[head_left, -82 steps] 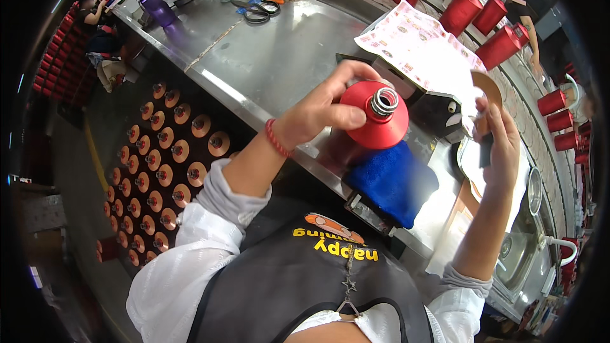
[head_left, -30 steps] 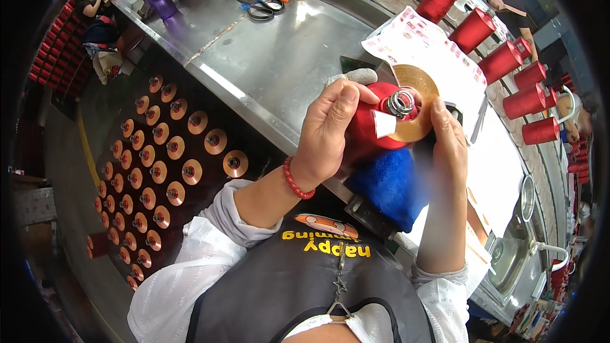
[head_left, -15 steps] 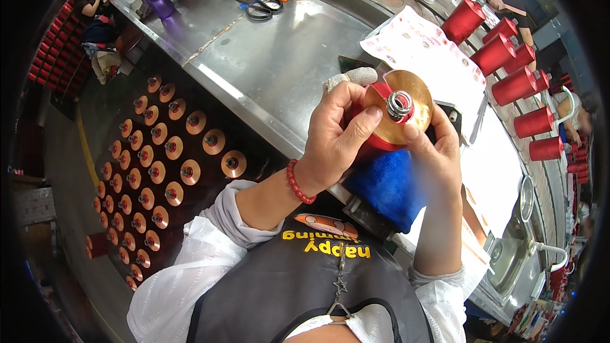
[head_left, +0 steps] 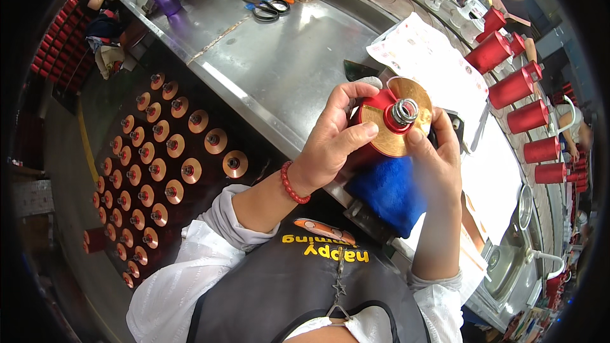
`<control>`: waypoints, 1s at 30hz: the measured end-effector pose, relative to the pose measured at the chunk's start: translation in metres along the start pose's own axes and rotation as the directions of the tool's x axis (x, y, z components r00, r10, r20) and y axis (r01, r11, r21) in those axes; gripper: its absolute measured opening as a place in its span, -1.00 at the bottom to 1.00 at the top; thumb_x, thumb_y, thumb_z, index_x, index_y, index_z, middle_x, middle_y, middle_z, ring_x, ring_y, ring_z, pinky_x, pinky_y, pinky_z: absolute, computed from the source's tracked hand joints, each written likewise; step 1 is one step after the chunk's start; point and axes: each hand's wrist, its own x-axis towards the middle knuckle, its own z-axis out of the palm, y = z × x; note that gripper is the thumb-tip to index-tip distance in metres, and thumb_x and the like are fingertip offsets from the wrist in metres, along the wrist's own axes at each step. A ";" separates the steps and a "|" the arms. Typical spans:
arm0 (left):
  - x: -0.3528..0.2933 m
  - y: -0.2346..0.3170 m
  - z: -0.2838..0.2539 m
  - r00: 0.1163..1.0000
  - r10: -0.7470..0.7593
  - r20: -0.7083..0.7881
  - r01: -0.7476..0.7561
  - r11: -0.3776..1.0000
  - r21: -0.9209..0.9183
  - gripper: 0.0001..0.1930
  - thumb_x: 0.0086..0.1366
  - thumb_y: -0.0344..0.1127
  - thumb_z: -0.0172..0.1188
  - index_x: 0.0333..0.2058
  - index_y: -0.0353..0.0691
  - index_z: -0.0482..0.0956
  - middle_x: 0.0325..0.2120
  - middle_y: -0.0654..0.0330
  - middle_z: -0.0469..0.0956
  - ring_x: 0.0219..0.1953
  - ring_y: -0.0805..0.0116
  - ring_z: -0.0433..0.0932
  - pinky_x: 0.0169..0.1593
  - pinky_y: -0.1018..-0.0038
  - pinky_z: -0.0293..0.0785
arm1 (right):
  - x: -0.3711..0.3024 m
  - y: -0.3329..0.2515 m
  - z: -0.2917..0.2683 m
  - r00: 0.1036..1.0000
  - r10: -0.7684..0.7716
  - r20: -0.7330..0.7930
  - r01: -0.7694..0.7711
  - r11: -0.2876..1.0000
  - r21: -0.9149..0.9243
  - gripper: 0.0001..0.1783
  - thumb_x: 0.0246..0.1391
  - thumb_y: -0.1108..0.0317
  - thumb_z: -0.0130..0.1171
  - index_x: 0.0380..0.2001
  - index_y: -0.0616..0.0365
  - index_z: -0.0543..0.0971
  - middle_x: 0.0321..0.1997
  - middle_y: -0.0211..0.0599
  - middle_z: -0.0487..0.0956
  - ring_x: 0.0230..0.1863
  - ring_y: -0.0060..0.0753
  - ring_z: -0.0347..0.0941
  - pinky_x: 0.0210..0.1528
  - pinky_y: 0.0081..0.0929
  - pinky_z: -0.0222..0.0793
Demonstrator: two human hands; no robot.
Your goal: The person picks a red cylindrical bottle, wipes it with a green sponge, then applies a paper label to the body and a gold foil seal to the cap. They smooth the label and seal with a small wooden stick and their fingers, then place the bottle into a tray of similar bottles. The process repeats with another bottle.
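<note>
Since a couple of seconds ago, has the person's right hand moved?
Yes. The right hand has come in from the sheet of labels to the red spool, meeting the left hand there.

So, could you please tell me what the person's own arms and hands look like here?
Both hands are bare, with no gloves. The left hand has a bracelet of red beads around its wrist. White sleeves are pushed up toward the elbows, gathered in folds, on both arms. The right hand shows no jewellery that I can see.
</note>
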 end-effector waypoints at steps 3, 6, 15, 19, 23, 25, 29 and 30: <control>0.000 0.000 0.000 1.000 0.011 0.002 -0.011 1.000 0.013 -0.44 0.35 -0.33 0.16 0.25 -0.26 0.18 0.17 0.09 0.37 0.24 0.34 0.33 0.36 0.33 0.21 | 0.000 0.006 -0.005 0.999 0.032 -0.021 -0.031 0.997 0.069 -0.45 0.18 0.20 0.34 0.12 0.24 0.42 -0.01 -0.36 0.53 0.06 -0.53 0.41 0.14 -0.53 0.34; 0.000 0.000 0.000 1.000 0.006 0.009 -0.005 1.000 -0.018 -0.39 0.34 -0.33 0.18 0.29 -0.25 0.14 0.19 0.08 0.35 0.26 0.31 0.32 0.36 0.31 0.21 | 0.001 0.011 -0.012 1.000 -0.003 0.024 0.000 0.993 0.119 -0.46 0.21 0.21 0.31 0.14 0.24 0.41 0.02 -0.35 0.52 0.08 -0.53 0.40 0.17 -0.53 0.32; -0.002 -0.001 -0.004 0.999 0.006 0.052 -0.005 1.000 -0.004 -0.34 0.35 -0.29 0.20 0.32 -0.25 0.09 0.23 0.06 0.30 0.31 0.27 0.29 0.39 0.28 0.17 | -0.002 0.007 -0.002 0.998 -0.047 0.029 0.045 0.996 0.074 -0.45 0.17 0.25 0.35 0.15 0.22 0.40 0.09 -0.31 0.51 0.15 -0.50 0.37 0.25 -0.47 0.24; 0.002 0.003 -0.008 0.996 -0.021 0.091 0.021 1.000 -0.007 -0.34 0.36 -0.28 0.20 0.32 -0.26 0.09 0.24 0.06 0.28 0.31 0.26 0.29 0.39 0.28 0.17 | -0.005 0.009 0.003 0.994 -0.106 -0.025 0.103 0.991 -0.089 -0.46 0.18 0.24 0.34 0.14 0.22 0.41 0.07 -0.31 0.50 0.16 -0.47 0.35 0.29 -0.44 0.18; 0.006 -0.002 -0.015 0.993 0.003 0.119 0.001 0.999 -0.035 -0.33 0.37 -0.25 0.20 0.33 -0.28 0.09 0.25 0.06 0.27 0.32 0.26 0.28 0.40 0.28 0.17 | -0.006 0.011 0.002 0.995 -0.089 -0.039 0.086 0.993 -0.084 -0.48 0.19 0.20 0.32 0.11 0.21 0.42 0.05 -0.31 0.50 0.16 -0.46 0.33 0.30 -0.42 0.15; 0.005 0.000 -0.012 0.993 -0.014 0.116 0.016 1.000 -0.016 -0.32 0.37 -0.24 0.21 0.33 -0.28 0.09 0.25 0.06 0.28 0.32 0.26 0.28 0.40 0.28 0.17 | -0.006 0.010 0.001 0.996 -0.085 -0.032 0.083 0.993 -0.079 -0.49 0.20 0.20 0.31 0.10 0.22 0.43 0.05 -0.31 0.50 0.15 -0.46 0.33 0.30 -0.42 0.15; 0.005 0.000 -0.009 0.993 -0.007 0.114 0.004 0.999 0.033 -0.32 0.37 -0.22 0.21 0.33 -0.29 0.09 0.25 0.07 0.29 0.32 0.28 0.29 0.40 0.29 0.17 | -0.005 0.006 0.002 0.996 -0.079 -0.031 0.075 0.992 -0.103 -0.51 0.21 0.21 0.29 0.09 0.22 0.43 0.05 -0.32 0.50 0.15 -0.48 0.33 0.28 -0.44 0.18; 0.006 0.000 -0.009 0.994 0.000 0.113 -0.004 0.999 0.041 -0.32 0.37 -0.22 0.21 0.33 -0.29 0.09 0.25 0.07 0.29 0.32 0.28 0.29 0.40 0.29 0.17 | -0.005 0.006 0.001 0.997 -0.074 -0.030 0.071 0.993 -0.100 -0.52 0.21 0.22 0.29 0.09 0.22 0.43 0.05 -0.32 0.49 0.15 -0.49 0.33 0.28 -0.45 0.19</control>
